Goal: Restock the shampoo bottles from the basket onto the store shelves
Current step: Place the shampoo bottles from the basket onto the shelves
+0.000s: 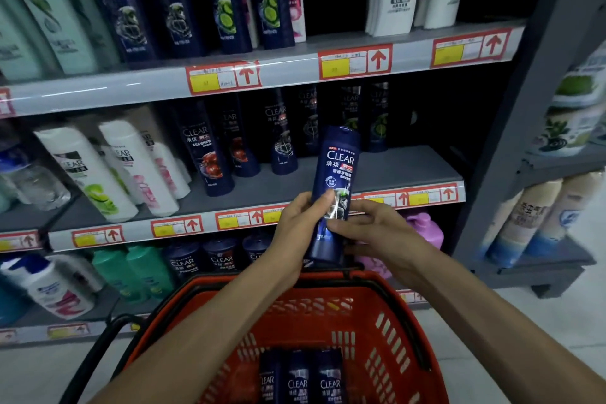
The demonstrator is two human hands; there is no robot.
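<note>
A dark blue CLEAR shampoo bottle stands upright in the air in front of the middle shelf. My left hand grips its lower left side, thumb across the label. My right hand holds its lower right side with curled fingers. Below them sits the red basket, with three more dark blue CLEAR bottles lying in its bottom. A row of the same dark blue bottles stands further back on the middle shelf.
The top shelf carries tall CLEAR and white bottles. White bottles stand at the left of the middle shelf. Green bottles and a pink jug sit on the lower shelf. A second grey rack stands at the right.
</note>
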